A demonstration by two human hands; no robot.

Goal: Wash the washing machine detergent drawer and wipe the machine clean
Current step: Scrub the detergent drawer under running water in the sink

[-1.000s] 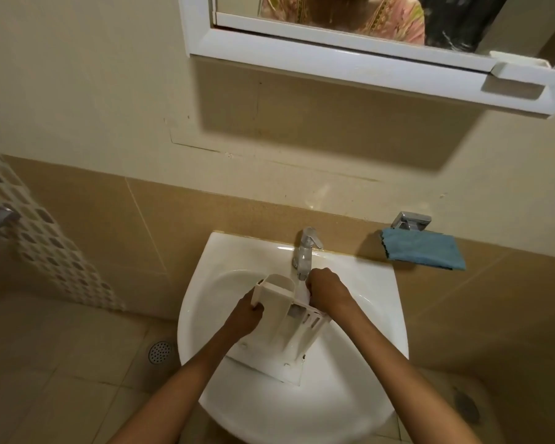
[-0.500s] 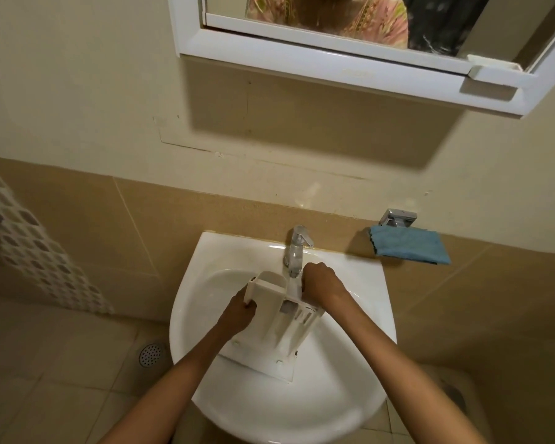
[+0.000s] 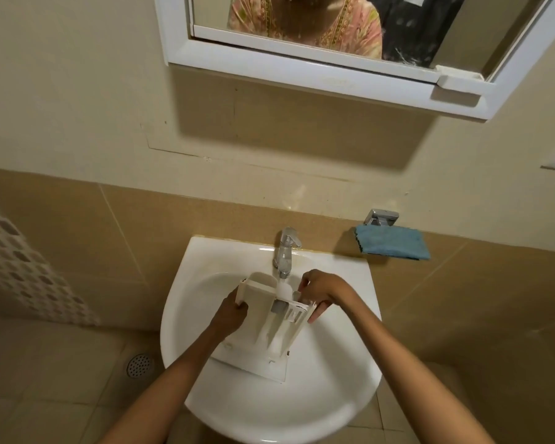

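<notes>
Detergent drawer [image 3: 263,328] tipped in the sink [image 3: 205,261], far end under the tap [image 3: 285,251] so water flushes through, left hand [image 3: 234,315] gripping its left wall, right hand [image 3: 321,291] pinching its right edge.

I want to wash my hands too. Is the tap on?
On. A white stream falls from the tap onto the drawer.

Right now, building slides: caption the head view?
Left hand and right hand hold the detergent drawer under the running tap.
</notes>
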